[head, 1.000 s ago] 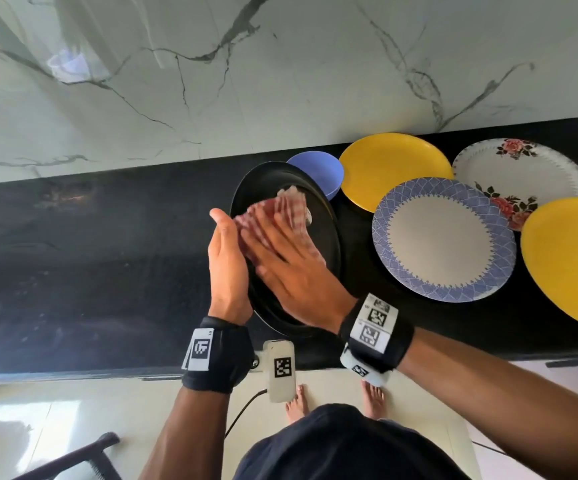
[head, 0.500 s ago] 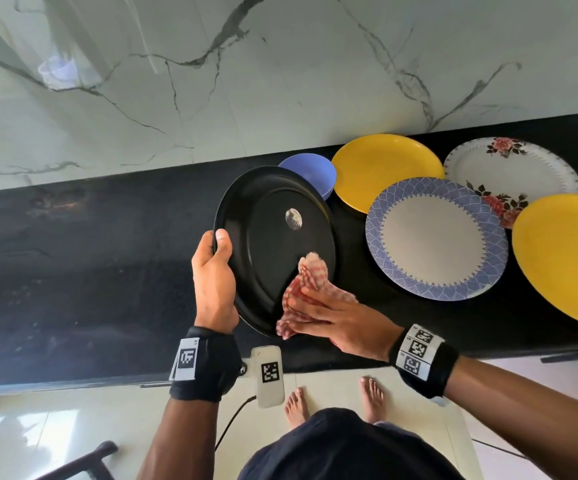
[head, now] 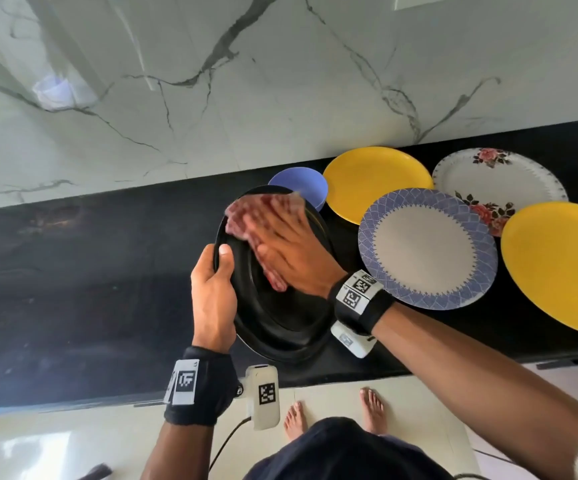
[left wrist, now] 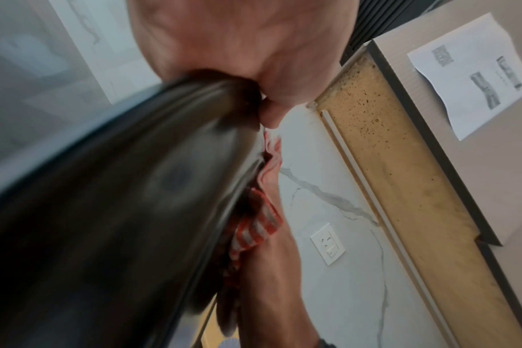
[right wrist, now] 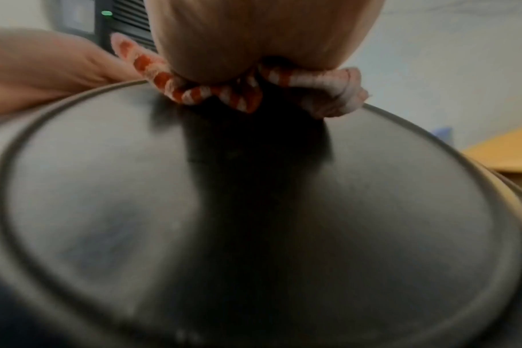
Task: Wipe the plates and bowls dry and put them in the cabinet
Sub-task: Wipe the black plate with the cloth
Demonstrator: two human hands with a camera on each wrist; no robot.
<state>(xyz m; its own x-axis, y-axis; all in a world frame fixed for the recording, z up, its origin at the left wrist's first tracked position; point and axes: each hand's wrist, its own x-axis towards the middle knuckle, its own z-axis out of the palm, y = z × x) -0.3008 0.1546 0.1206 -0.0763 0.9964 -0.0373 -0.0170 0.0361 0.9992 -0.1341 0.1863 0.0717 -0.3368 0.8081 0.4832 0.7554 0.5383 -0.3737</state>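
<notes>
My left hand (head: 213, 292) grips the left rim of a black plate (head: 280, 317), thumb on its face, and holds it tilted above the black counter (head: 72, 289). My right hand (head: 287, 251) lies flat with straight fingers on the plate's upper half and presses a red-and-white checked cloth (head: 246, 216) against it. In the left wrist view the plate (left wrist: 119, 212) shows edge-on, with the cloth (left wrist: 254, 230) behind it. The right wrist view looks across the plate's face (right wrist: 254, 223) to the bunched cloth (right wrist: 224, 94) under my palm.
A blue bowl (head: 301, 181) stands just behind the black plate. To the right lie a yellow plate (head: 374, 181), a blue-patterned plate (head: 426, 247), a floral plate (head: 498, 178) and another yellow plate (head: 564, 268). A marble wall backs the counter.
My right hand has slid the cloth from the plate's lower edge up to its upper half and now lies flat. The left hand keeps its grip on the rim.
</notes>
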